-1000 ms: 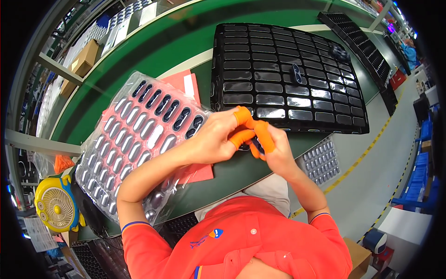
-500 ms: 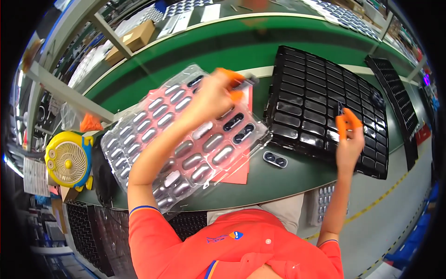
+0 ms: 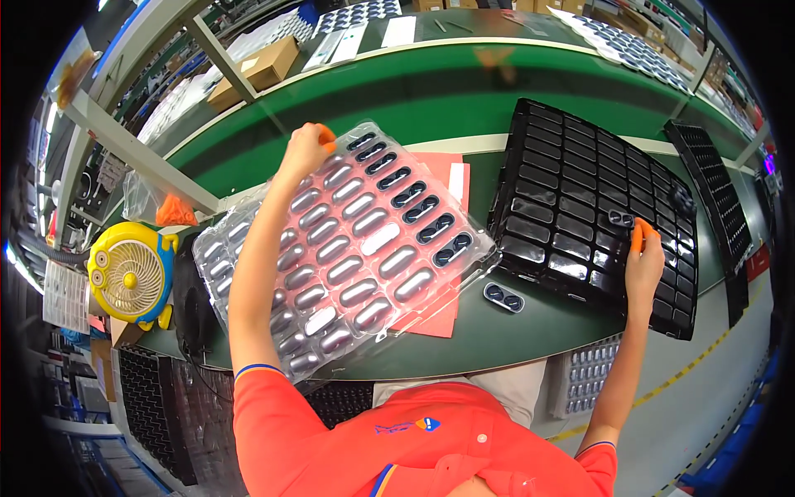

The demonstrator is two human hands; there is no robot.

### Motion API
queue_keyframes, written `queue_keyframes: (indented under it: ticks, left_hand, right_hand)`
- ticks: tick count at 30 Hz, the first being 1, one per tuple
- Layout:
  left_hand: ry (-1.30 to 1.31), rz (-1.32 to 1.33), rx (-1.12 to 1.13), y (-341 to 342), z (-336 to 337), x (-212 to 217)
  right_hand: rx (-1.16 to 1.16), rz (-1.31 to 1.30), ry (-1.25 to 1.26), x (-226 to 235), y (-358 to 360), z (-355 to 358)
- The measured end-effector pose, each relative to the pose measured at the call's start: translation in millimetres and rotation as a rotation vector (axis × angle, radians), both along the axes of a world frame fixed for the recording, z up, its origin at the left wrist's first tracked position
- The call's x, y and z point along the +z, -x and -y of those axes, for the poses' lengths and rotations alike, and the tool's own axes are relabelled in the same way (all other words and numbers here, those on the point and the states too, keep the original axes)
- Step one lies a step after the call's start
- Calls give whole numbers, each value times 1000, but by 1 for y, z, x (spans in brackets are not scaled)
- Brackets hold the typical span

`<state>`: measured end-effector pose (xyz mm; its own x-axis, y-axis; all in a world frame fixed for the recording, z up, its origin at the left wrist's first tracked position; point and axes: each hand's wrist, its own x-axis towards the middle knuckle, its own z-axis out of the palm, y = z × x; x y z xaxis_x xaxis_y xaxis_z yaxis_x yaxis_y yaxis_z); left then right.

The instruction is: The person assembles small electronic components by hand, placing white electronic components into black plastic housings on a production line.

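My left hand (image 3: 308, 151), orange covers on its fingertips, is curled at the far edge of a clear plastic tray (image 3: 383, 335). Its fingertips are partly hidden, so I cannot make out what they hold. Silvery oval pockets fill most of this tray; dark two-lens oval pieces (image 3: 420, 209) line its right side. My right hand (image 3: 644, 263), also with orange fingertips, pinches a small dark two-lens piece (image 3: 621, 218) above a black compartment tray (image 3: 553, 265). Between the trays, another two-lens piece with a pale rim (image 3: 503, 297) lies on the green table.
Pink sheets (image 3: 439, 319) lie under the clear tray. A yellow fan (image 3: 128, 280) stands at the left, beside a metal post. Another black tray (image 3: 712, 186) leans at the far right. A green barrier (image 3: 397, 99) runs behind the table (image 3: 464, 348).
My left hand has moved left from above the clear tray's right side to its far edge; the dark blurred thing at its fingertips no longer shows. My right hand stays over the black tray.
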<state>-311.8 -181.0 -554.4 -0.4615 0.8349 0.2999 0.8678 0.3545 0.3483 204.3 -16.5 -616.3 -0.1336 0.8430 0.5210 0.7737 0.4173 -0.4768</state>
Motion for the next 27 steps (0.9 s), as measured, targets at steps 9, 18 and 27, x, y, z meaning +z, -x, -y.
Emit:
queue_keyframes:
  ticks: [9,18,27]
  left_hand:
    - [238,-88,-10,-10,-1,-8]
    - [-76,163,-28,-88,-32,43]
    - [-16,1360,-728,-250,-87,27]
  right_hand:
    - [92,195,-68,17,12,-33]
    - [57,-69,97,16,-31,-63]
    - [260,-252,102,22,-13,-15]
